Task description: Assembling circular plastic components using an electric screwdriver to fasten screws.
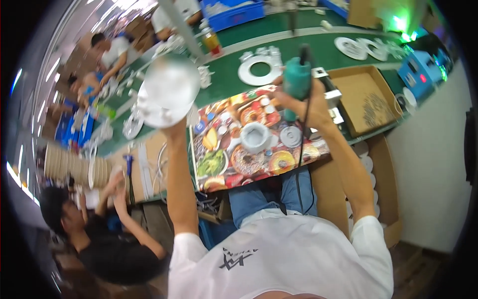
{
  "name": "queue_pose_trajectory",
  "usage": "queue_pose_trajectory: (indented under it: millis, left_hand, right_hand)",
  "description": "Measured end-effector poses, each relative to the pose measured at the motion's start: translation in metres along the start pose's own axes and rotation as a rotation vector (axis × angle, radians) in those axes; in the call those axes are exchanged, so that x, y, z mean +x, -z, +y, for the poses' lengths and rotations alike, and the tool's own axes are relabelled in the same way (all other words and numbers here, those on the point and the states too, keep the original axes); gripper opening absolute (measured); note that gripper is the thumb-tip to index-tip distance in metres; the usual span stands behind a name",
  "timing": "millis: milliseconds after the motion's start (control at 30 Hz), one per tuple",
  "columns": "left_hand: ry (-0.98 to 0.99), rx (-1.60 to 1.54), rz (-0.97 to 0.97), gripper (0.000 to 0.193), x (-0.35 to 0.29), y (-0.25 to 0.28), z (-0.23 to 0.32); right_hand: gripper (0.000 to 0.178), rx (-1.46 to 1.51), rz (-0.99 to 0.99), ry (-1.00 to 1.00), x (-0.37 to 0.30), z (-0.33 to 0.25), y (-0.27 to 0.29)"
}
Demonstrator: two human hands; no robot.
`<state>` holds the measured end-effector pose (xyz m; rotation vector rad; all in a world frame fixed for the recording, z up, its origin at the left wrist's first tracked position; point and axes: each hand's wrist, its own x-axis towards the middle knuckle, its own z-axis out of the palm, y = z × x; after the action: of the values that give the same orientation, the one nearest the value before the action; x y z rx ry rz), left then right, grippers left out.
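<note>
My left hand point(175, 129) holds up a white round disc-shaped part point(168, 92) over the left side of the bench; its fingers are mostly hidden behind the part, which is blurred on top. My right hand point(311, 107) is wrapped round a green electric screwdriver point(297, 78), its tip end pointing down and its dark cord hanging past my wrist. Below and between the hands lies a mat printed with food pictures point(214, 183). A white round fixture block point(255, 137) stands in the middle of the mat, apart from both hands.
Right of the mat sits a cardboard tray point(348, 79) with many small screws. Beyond it stands a blue device point(420, 70) with a red light. White rings point(259, 79) lie on the green bench. At left, a co-worker in black point(114, 249) works near stacked cream rolls point(74, 167).
</note>
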<state>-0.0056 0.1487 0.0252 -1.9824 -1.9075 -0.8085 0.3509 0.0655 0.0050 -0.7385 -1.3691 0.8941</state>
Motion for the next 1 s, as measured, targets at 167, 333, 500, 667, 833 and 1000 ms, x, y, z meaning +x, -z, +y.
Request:
queue_pose_trajectory:
  millis: [167,333,500,667,833,1000]
  left_hand:
    - [-0.305,0.131,0.718,0.058,-0.001,-0.026,0.018]
    - [-0.172,0.136,0.693,0.077,0.002,-0.027,0.016]
    - [-0.315,-0.863,0.525,0.049,-0.012,-0.029,0.046]
    - [-0.25,-1.046,0.3,0.048,-0.033,-0.014,0.053]
    - [-0.383,-1.122,0.259,0.063,-0.05,0.031,0.049]
    - [-0.165,-1.024,0.402,0.059,-0.064,-0.029,0.004]
  right_hand:
    - [0.056,0.011,-0.045,-0.085,0.004,-0.003,0.009]
    - [0.067,0.006,-0.177,-0.099,0.012,0.002,0.013]
    - [0.072,-0.034,-0.156,-0.157,0.014,0.003,0.009]
    - [0.075,-0.026,-0.204,-0.167,0.013,0.004,0.012]
    - [0.078,-0.118,-0.19,-0.107,0.013,0.001,0.015]
    - [0.08,-0.167,-0.222,-0.136,0.027,0.0,0.023]
